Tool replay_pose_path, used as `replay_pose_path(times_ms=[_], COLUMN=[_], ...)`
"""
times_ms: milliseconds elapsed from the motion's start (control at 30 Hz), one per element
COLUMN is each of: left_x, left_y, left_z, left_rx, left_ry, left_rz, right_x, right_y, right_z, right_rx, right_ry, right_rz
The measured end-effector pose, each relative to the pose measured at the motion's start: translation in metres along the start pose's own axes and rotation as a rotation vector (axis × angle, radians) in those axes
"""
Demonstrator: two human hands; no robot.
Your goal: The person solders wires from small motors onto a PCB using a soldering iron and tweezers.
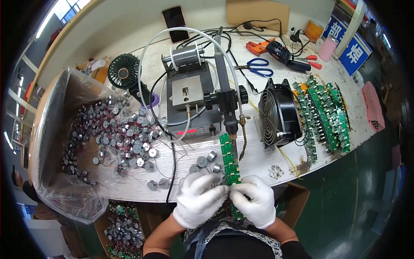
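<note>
A long strip of green circuit boards [230,163] runs from under the soldering head [230,118] toward my body, past the table's front edge. My right hand [254,201], in a white glove, is closed with thumb and fingers on the strip's right edge. My left hand [200,198], also gloved, pinches at the strip's left edge; what lies between its fingertips is mostly hidden. Just beyond the left hand stand a few small round metal motors [202,162] with thin wires. The soldering head's metal tip [234,151] is over the strip, beyond both hands.
A plastic-lined box [51,168] heaped with wired motors lies left. Behind are a solder machine [185,95] with a wire spool [186,56] and a small fan [123,71]. Rightward stand a black fan [280,113], blue scissors [258,67] and stacked circuit boards [330,114].
</note>
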State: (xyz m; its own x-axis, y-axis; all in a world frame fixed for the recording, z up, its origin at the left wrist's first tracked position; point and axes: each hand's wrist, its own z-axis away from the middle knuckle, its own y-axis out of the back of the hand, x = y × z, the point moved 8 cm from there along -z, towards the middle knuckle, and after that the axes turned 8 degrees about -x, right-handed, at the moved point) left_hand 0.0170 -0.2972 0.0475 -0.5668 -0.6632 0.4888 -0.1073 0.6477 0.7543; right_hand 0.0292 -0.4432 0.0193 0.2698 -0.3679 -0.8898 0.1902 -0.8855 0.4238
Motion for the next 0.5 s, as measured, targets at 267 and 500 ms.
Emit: replay_pose_path(times_ms=[267, 500], left_x=[-0.015, -0.036], left_y=[-0.012, -0.015], left_z=[0.000, 0.002], left_rx=[-0.066, -0.112], left_ry=[0.178, 0.417], left_rz=[0.280, 0.450], right_x=[0.002, 0.004], right_y=[0.005, 0.008], right_z=[-0.002, 0.000], right_rx=[-0.093, -0.041], right_ry=[-0.053, -0.057], right_rz=[-0.032, -0.039])
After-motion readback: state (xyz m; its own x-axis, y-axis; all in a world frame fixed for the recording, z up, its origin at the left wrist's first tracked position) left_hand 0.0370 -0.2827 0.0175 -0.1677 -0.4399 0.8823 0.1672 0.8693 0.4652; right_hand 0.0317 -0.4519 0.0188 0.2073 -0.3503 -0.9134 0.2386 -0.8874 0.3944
